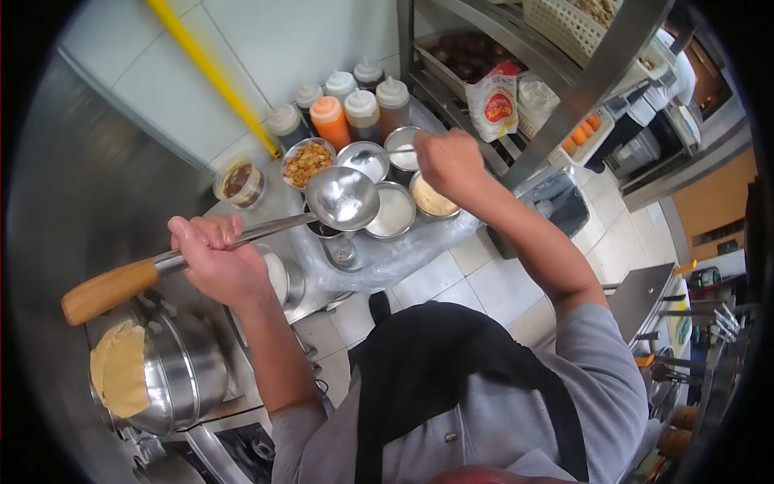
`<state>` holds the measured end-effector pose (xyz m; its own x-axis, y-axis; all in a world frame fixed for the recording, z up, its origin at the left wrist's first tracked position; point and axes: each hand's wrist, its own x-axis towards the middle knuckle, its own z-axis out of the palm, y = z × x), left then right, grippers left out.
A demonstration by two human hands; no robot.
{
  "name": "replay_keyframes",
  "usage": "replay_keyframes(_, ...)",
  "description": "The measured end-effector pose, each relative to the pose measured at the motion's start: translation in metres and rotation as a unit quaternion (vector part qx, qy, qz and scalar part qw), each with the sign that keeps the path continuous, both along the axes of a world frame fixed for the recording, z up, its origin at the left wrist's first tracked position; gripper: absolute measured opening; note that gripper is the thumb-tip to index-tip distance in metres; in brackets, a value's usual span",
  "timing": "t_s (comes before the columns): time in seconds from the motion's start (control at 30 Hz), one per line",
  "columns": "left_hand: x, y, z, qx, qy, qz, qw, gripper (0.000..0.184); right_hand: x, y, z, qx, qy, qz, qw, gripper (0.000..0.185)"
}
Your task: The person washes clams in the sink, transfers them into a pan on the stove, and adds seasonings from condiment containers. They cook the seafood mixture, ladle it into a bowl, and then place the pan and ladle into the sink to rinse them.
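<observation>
Wearing a black apron (459, 343), the person stands nearest, with a steel pot (184, 375) to the left. Beyond it, the left hand (216, 254) has its fingers curled around the shaft of a large ladle (343, 199), beside the wooden grip. The ladle's bowl hangs over the near side of the seasoning tubs, its metal gleaming; I cannot tell whether it holds anything.

Farther right, the right hand (451, 165) pinches a small spoon (399, 151), its fingers bunched together, the spoon's head at a steel tub. The work seems partway through at most: both tools are in hand, white powder (393, 211) and beige powder (434, 198) remain in their tubs, and nothing visibly passes from spoon to ladle. Farthest, squeeze bottles (330, 119) line up by the tiled wall (234, 56).
</observation>
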<state>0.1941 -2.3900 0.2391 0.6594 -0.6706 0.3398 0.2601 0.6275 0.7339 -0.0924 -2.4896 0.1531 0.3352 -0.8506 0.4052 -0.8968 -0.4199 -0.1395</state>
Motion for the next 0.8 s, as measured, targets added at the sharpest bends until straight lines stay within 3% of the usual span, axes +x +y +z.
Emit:
replay_keyframes(0.07,-0.006,-0.001,0.000,-0.009,-0.006,-0.030,0.999,0.046,-0.026,0.012,0.002,-0.105,0.077,-0.018,0.991,0.006)
replay_keyframes(0.2,-0.010,0.002,0.001,-0.010,-0.005,-0.028,1.000,0.045,-0.058,0.035,-0.020,-0.030,0.210,-0.031,0.977,0.008)
replay_keyframes(0.3,-0.013,0.006,-0.001,-0.011,-0.017,-0.036,0.999,0.044,-0.062,0.040,-0.057,-0.022,0.218,-0.010,0.976,0.009)
replay_keyframes(0.6,-0.028,0.012,-0.002,-0.020,-0.031,-0.059,0.998,0.040,-0.073,0.054,-0.072,0.118,0.144,-0.045,0.981,0.007)
replay_keyframes(0.8,-0.045,0.007,-0.007,-0.009,-0.023,-0.065,0.998,0.043,-0.083,0.057,-0.039,0.141,0.059,-0.093,0.984,0.008)
